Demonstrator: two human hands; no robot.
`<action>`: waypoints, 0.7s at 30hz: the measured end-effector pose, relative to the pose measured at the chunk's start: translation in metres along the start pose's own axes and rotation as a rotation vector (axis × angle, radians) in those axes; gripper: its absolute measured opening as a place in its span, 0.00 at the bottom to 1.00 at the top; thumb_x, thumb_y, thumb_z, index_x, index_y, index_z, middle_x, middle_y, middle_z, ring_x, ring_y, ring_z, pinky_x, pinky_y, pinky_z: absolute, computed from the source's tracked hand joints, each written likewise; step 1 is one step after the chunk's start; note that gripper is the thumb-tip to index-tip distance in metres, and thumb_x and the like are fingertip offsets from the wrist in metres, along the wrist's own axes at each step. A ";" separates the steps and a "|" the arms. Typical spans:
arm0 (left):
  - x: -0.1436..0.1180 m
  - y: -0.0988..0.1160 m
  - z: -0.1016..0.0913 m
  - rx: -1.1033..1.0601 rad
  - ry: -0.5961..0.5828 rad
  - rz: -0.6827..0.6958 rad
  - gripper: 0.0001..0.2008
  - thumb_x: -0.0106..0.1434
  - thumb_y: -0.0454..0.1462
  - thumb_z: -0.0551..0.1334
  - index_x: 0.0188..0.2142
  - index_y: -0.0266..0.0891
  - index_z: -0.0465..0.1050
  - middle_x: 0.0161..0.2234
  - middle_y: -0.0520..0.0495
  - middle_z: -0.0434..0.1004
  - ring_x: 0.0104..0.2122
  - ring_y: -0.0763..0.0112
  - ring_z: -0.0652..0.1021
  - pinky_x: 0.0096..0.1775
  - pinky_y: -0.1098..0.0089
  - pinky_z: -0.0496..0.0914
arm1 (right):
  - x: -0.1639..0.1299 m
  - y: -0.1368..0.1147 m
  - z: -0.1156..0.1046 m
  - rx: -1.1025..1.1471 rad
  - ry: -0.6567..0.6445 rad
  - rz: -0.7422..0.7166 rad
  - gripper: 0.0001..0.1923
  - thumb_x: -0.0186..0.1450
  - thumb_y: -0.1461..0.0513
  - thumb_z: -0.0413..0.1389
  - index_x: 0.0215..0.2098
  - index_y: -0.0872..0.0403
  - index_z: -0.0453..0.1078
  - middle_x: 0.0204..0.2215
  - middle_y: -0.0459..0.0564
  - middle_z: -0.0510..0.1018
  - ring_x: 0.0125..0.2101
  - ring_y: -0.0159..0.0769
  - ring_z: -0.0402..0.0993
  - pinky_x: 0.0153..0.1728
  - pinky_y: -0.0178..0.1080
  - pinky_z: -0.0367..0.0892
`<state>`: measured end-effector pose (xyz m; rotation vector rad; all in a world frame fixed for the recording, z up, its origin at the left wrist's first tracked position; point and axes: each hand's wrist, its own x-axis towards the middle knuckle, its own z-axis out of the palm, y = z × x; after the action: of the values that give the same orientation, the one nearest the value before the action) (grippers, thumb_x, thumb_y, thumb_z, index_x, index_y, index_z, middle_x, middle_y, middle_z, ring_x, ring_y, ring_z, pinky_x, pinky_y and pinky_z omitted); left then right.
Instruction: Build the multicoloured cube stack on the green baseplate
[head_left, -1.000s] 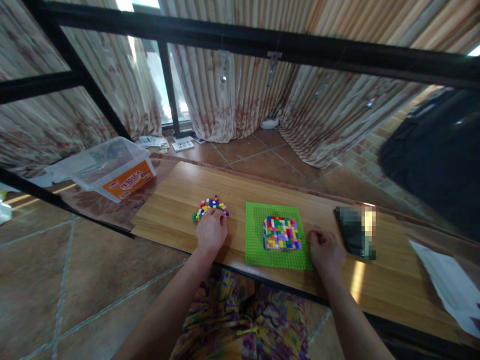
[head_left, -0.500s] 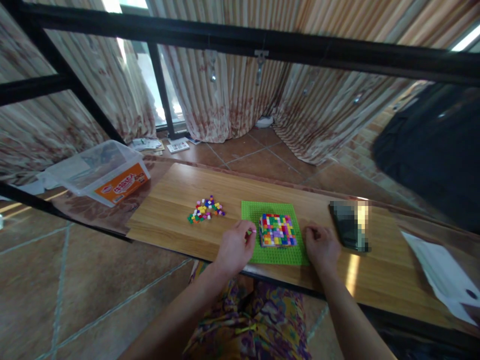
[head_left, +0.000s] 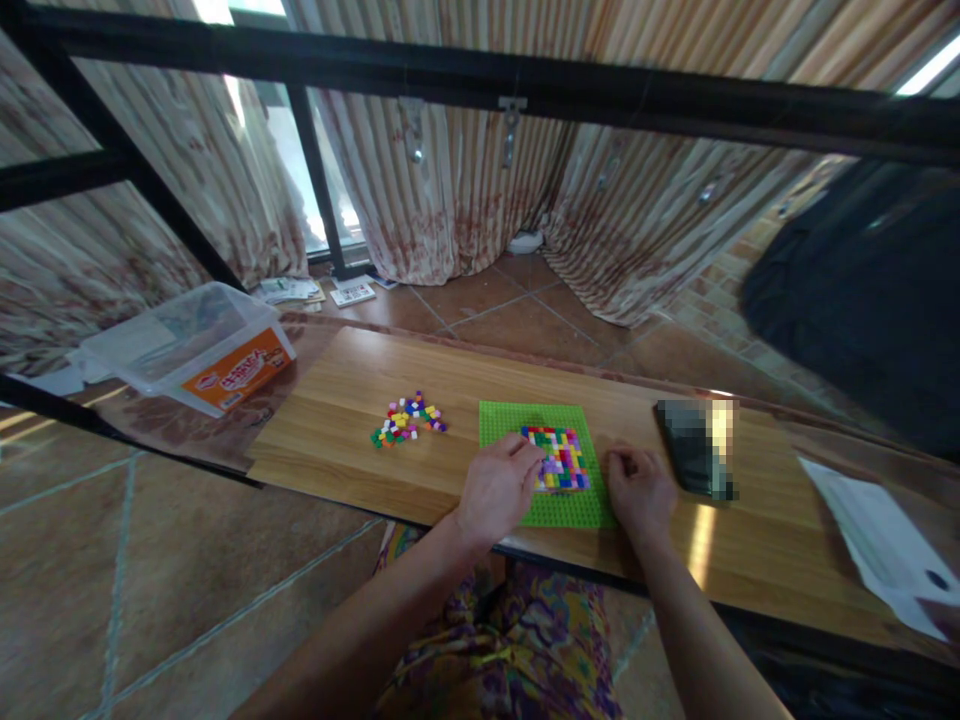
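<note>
The left hand (head_left: 501, 485) leans over the nine-o'clock edge of the brick block (head_left: 564, 463) on the green baseplate (head_left: 496, 422), fingertip gap and grip hidden, the loosely curled, seemingly empty right hand (head_left: 642, 490) perhaps steadying from four o'clock, loose bricks (head_left: 407, 420) handy at ten.

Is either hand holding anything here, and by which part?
Left hand: cannot tell; its fingers are at the stack, hiding anything between them. Right hand: loosely curled beside the green plate, nothing visibly held.

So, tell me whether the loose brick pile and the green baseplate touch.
Apart: the head view shows a strip of wooden tabletop between the loose brick pile and the green baseplate.
</note>
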<state>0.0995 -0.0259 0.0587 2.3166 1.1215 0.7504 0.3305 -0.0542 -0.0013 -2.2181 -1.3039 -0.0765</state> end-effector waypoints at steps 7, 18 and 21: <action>0.006 0.000 0.005 0.160 0.014 0.055 0.08 0.65 0.35 0.55 0.37 0.41 0.73 0.38 0.47 0.71 0.40 0.67 0.71 0.43 0.66 0.67 | 0.000 0.001 0.001 0.003 0.002 -0.004 0.18 0.61 0.55 0.47 0.34 0.55 0.75 0.33 0.52 0.74 0.29 0.34 0.65 0.29 0.36 0.54; 0.006 -0.002 0.008 0.164 0.040 0.097 0.09 0.66 0.34 0.53 0.40 0.39 0.71 0.35 0.47 0.76 0.38 0.66 0.72 0.43 0.64 0.65 | 0.000 0.000 0.000 -0.001 -0.001 0.001 0.17 0.61 0.55 0.48 0.34 0.55 0.75 0.31 0.51 0.73 0.28 0.33 0.64 0.28 0.35 0.53; 0.004 -0.002 0.009 0.167 0.062 0.074 0.10 0.67 0.35 0.51 0.41 0.39 0.70 0.35 0.47 0.76 0.37 0.66 0.72 0.43 0.64 0.65 | 0.000 0.001 0.001 0.001 0.007 -0.005 0.18 0.61 0.55 0.47 0.34 0.55 0.75 0.31 0.52 0.73 0.28 0.34 0.64 0.28 0.35 0.53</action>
<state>0.1057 -0.0229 0.0519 2.5017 1.1713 0.7876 0.3311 -0.0543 -0.0022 -2.2116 -1.3059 -0.0857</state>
